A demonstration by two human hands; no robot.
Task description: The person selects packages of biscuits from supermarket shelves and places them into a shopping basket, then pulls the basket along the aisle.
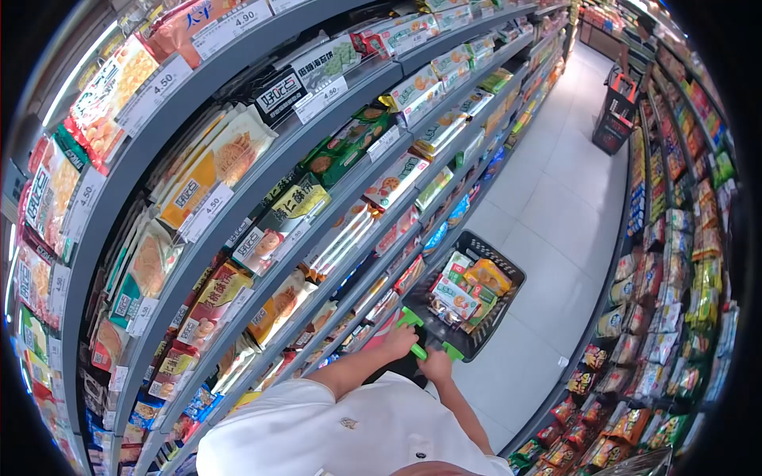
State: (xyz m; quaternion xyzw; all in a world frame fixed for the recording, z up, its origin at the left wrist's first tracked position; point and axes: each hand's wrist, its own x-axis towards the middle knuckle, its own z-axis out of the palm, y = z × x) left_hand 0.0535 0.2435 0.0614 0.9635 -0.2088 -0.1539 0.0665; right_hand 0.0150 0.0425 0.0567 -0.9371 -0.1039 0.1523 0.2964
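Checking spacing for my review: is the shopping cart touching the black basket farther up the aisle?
Apart. The head view shows a stretch of floor tiles between the shopping cart and black basket.

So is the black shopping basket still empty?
No, colorful snack packets are piled inside the black shopping basket.

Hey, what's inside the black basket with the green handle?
Inside the black basket is a pile of packets: a glossy orange packet, white-and-green packets and others partly overlapped. Anything underneath them is covered, so I can't tell.
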